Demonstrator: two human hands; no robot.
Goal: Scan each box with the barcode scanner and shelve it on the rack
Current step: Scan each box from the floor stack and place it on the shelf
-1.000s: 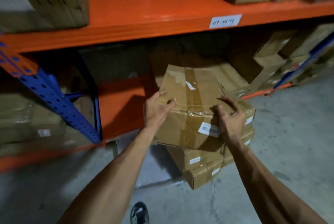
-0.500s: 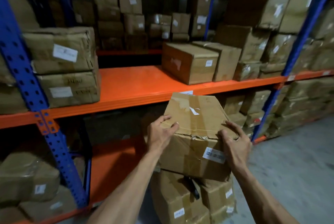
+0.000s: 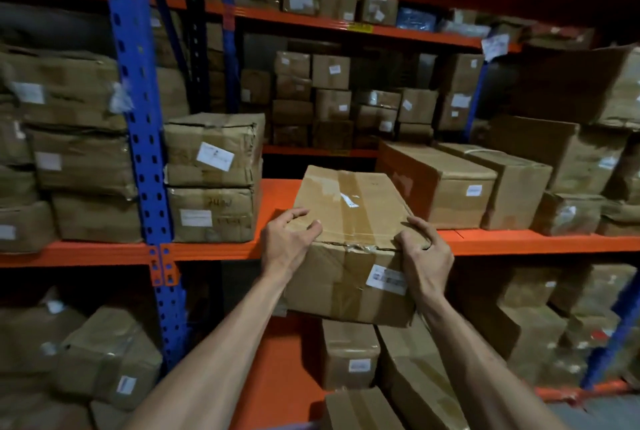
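A taped brown cardboard box with a white barcode label on its near face is held up at the front edge of the orange middle shelf, its far end over the shelf. My left hand grips its near left top corner, fingers curled over the top. At the near right top corner, my right hand grips the box the same way. No barcode scanner is in view.
Two stacked boxes stand left of the gap, beside the blue upright. Long boxes stand to the right. More boxes fill the lower shelf and the racks behind.
Both hands have lifted the box from the low stack near the floor up to the middle shelf level. The view has risen with it.
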